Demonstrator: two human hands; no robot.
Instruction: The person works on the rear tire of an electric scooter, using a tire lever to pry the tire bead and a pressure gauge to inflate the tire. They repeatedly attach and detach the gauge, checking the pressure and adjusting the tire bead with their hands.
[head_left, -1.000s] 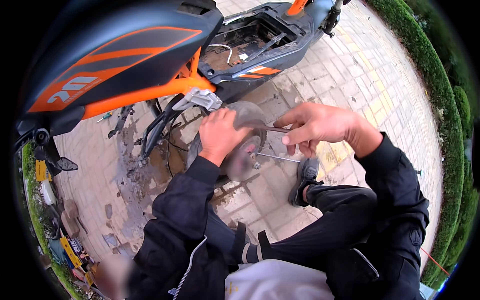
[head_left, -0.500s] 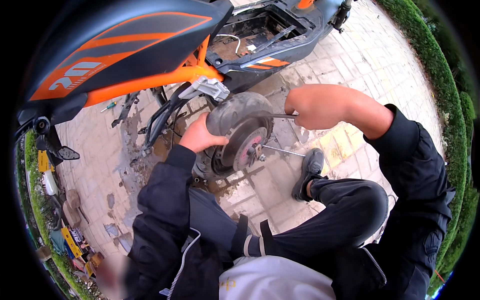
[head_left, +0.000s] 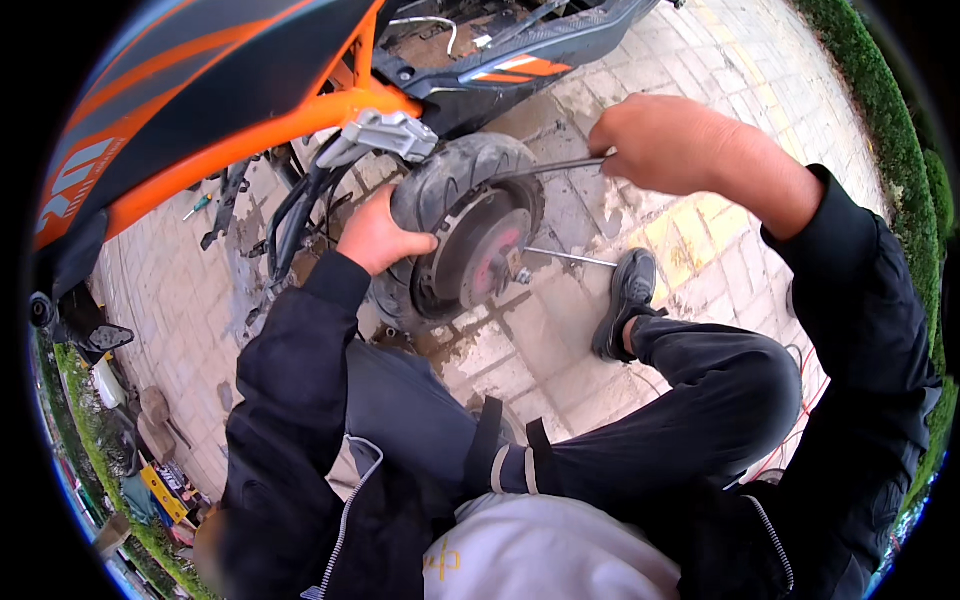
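Note:
A scooter wheel (head_left: 484,250) with a black tyre (head_left: 458,172) and a dark metal hub stands on the paving in front of me. My left hand (head_left: 383,236) is closed around the tyre's left side, its thumb lying over the sidewall toward the rim. In my right hand (head_left: 650,140), fingers wrapped tight, is a curved dark tyre lever (head_left: 562,167). The lever's far end meets the tyre's edge at the rim, upper right of the hub. A thin metal rod (head_left: 570,257) reaches from near the axle nut (head_left: 523,276) toward my shoe.
The scooter's orange frame (head_left: 250,160) and dark body overhang the wheel. Beyond my left arm, a screwdriver (head_left: 198,207) lies on the paving. Boxes (head_left: 165,493) and other items are at the lower left. My shoe (head_left: 630,300) stands right of the wheel. A hedge (head_left: 875,110) borders the right.
My right hand has moved up and away from the wheel, and the lever slants more steeply. The left hand keeps its hold on the tyre. The whole view has shifted slightly.

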